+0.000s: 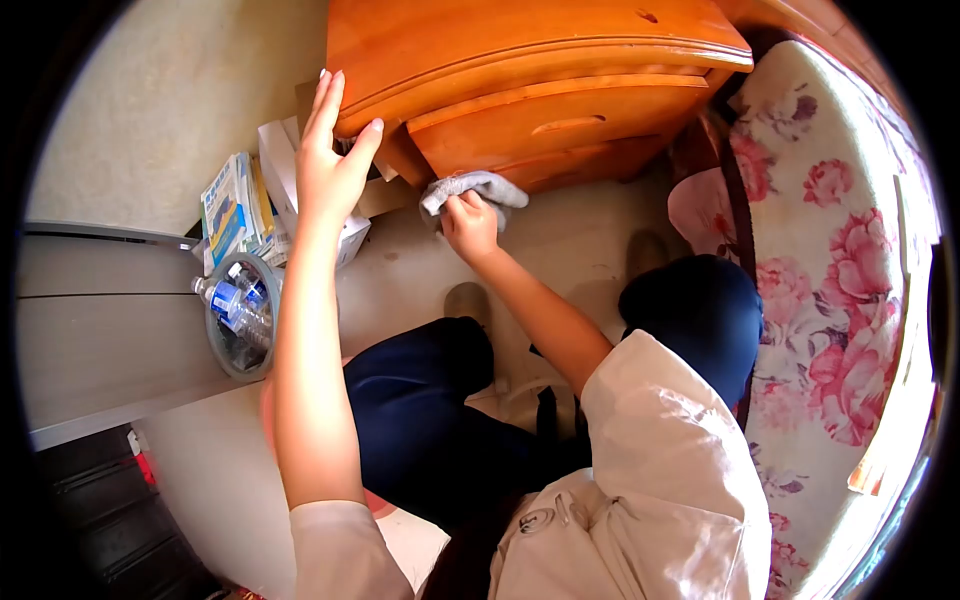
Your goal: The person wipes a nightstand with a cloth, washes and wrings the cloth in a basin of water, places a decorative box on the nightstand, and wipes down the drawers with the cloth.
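A grey cloth [492, 187] is bunched in my right hand [470, 226], whose fingers are closed on it. The cloth is at the lower left front of an orange-brown wooden nightstand [530, 50], by its lower drawer [590, 160]. My left hand [333, 165] rests against the left front corner of the nightstand top, fingers stretched out and thumb apart. The upper drawer [560, 120] appears closed and has a recessed grip. Part of the cloth is hidden by my right hand.
To the left, a bin [222, 345] holds plastic bottles [238, 305]. Books [232, 215] and a white box [280, 165] stand behind it along the wall. A grey cabinet [110, 320] is at far left. On the right is a bed with a floral cover [825, 300].
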A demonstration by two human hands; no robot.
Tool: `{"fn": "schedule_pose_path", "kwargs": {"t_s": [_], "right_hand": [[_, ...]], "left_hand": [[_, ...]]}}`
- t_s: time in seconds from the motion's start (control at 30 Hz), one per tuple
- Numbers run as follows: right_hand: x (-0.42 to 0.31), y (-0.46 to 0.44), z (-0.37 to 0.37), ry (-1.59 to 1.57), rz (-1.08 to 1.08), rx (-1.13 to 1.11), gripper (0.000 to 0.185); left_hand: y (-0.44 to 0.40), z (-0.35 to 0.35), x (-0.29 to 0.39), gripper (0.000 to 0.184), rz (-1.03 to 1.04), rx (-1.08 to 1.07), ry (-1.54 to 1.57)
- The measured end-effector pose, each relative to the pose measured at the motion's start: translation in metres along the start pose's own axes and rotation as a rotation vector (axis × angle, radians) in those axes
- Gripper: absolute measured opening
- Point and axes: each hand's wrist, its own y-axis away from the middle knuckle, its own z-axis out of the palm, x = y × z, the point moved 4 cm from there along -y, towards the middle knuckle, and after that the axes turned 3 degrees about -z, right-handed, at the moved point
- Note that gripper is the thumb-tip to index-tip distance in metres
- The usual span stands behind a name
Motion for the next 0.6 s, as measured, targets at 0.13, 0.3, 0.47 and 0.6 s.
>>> {"fn": "schedule_pose_path", "kwargs": {"t_s": [0.13, 0.3, 0.47, 0.6], "right_hand": [[0.014, -0.003, -0.014, 0.074, 0.009, -0.067, 0.015], [0.063, 0.007, -0.062, 0.218, 0.216, 0.244, 0.008], [0.143, 0.002, -0.111, 0.053, 0.486, 0.306, 0.033], [0.137, -0.003, -0.120, -0.072, 0.512, 0.540, 0.049]], "left_hand": [[-0.001, -0.002, 0.000, 0.058, 0.011, 0.000, -0.032], [-0.002, -0.006, -0.003, 0.059, 0.081, 0.030, -0.127], [-0.001, -0.003, -0.003, 0.058, 0.093, 0.046, -0.087], [-0.002, -0.002, -0.003, 0.056, 0.064, 0.041, -0.092]]}}
